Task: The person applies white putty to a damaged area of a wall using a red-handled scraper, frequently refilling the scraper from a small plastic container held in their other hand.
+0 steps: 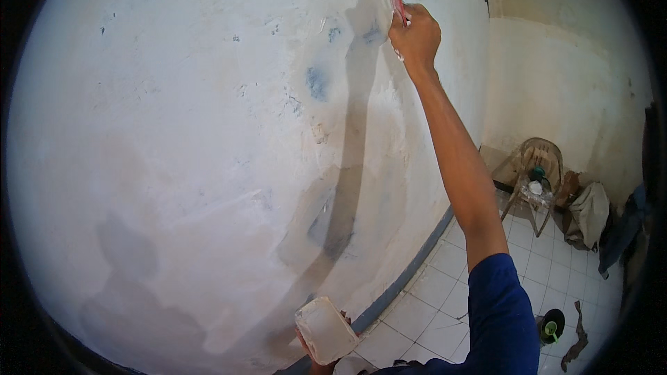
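High on the white wall (208, 132), my right hand (419, 36) is closed around a putty knife (397, 4) with a red handle. Its pale blade lies against or very near the wall; exact contact cannot be made out. White smears mark the hand and wrist. Low down, my left hand (321, 369) grips a rectangular off-white tray or board (325, 331) from beneath. Fingers show at both of its sides, and a pale paste seems to coat its face. Bluish-grey patches (317, 83) and rough scuffs show on the wall beside my right arm.
A dark skirting band (403, 285) separates the wall from the white tiled floor (410, 319). By the far wall stands a brown plastic chair (540, 167) with items on it. Cloth or sacks (589, 212) lie beside it. A dark bucket (553, 324) with something green sits at lower right.
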`<control>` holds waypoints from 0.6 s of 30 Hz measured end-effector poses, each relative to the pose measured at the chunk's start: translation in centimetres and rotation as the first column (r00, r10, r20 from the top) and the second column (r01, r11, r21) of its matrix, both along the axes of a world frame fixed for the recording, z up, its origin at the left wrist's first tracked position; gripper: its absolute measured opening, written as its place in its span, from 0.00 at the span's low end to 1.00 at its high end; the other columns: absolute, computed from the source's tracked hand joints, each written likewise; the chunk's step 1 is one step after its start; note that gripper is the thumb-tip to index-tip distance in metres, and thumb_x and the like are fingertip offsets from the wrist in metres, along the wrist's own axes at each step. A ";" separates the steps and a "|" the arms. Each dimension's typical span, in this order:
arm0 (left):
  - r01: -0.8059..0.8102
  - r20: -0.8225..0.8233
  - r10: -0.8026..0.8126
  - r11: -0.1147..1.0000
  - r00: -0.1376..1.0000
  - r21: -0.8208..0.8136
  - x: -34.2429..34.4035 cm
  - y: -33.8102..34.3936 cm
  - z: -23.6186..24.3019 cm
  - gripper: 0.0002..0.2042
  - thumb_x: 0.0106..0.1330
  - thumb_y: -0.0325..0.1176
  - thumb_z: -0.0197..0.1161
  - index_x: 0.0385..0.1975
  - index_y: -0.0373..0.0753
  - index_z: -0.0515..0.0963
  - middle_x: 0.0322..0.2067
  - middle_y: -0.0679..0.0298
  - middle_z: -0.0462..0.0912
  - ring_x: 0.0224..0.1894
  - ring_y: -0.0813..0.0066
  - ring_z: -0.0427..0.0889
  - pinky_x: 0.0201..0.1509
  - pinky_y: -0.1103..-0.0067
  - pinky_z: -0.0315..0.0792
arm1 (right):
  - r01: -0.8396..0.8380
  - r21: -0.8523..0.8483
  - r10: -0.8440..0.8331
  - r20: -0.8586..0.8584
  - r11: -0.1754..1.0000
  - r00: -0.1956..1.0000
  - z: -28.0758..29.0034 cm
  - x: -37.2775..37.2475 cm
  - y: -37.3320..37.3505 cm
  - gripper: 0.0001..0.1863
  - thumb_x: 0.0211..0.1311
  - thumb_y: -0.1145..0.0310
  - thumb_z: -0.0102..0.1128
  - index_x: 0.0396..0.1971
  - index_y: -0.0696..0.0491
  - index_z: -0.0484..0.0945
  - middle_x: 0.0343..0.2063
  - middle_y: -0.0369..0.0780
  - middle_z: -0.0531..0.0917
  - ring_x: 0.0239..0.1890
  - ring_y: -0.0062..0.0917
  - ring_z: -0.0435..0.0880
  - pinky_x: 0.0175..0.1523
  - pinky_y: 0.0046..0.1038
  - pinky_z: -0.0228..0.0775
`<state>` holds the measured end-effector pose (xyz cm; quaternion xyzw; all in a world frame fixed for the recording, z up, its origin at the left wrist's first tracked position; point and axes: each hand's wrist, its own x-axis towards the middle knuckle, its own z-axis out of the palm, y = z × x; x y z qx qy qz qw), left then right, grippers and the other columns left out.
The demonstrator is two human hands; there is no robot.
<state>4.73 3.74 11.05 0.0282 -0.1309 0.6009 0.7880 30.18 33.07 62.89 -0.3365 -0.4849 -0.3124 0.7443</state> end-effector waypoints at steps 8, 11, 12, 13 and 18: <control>0.023 -0.010 -0.023 1.000 1.000 -0.005 -0.8 -0.2 2.1 0.48 0.57 0.76 0.47 0.72 0.50 0.52 0.66 0.43 0.59 0.64 0.38 0.63 0.57 0.30 0.59 | -0.075 0.125 0.023 0.372 0.989 0.928 -5.7 -9.4 -5.8 0.06 0.46 0.74 0.64 0.27 0.54 0.83 0.32 0.41 0.81 0.31 0.36 0.82 0.33 0.32 0.76; 0.045 -0.006 -0.045 0.999 0.999 0.000 -0.7 0.0 2.1 0.48 0.57 0.76 0.46 0.72 0.50 0.51 0.66 0.43 0.59 0.64 0.37 0.63 0.57 0.31 0.59 | -0.229 0.066 0.156 0.553 0.971 0.818 -10.1 -13.1 -10.9 0.08 0.42 0.77 0.64 0.27 0.53 0.81 0.34 0.39 0.80 0.33 0.33 0.82 0.29 0.30 0.75; 0.058 -0.002 -0.058 0.998 0.998 -0.001 -0.4 0.1 2.6 0.48 0.57 0.76 0.46 0.72 0.50 0.51 0.66 0.43 0.59 0.64 0.37 0.63 0.57 0.31 0.59 | -0.288 0.053 0.196 0.613 0.956 0.765 -11.0 -13.1 -12.5 0.03 0.43 0.78 0.60 0.20 0.55 0.76 0.30 0.40 0.76 0.30 0.34 0.81 0.27 0.30 0.74; 0.067 -0.001 -0.067 0.998 0.998 0.001 -0.1 0.1 3.2 0.48 0.57 0.77 0.46 0.72 0.50 0.51 0.66 0.42 0.59 0.64 0.37 0.63 0.57 0.31 0.59 | -0.332 0.033 0.245 0.607 0.943 0.756 -10.9 -12.6 -13.5 0.03 0.43 0.78 0.60 0.20 0.55 0.76 0.30 0.40 0.76 0.31 0.34 0.81 0.28 0.30 0.74; 0.036 -0.006 -0.035 0.999 0.999 0.002 -0.3 0.0 2.7 0.48 0.56 0.77 0.45 0.72 0.51 0.51 0.66 0.43 0.59 0.63 0.37 0.64 0.56 0.31 0.60 | -0.248 0.084 0.217 0.267 0.965 0.939 -8.4 -4.5 -7.6 0.06 0.45 0.78 0.64 0.27 0.53 0.82 0.35 0.38 0.82 0.32 0.33 0.82 0.33 0.33 0.75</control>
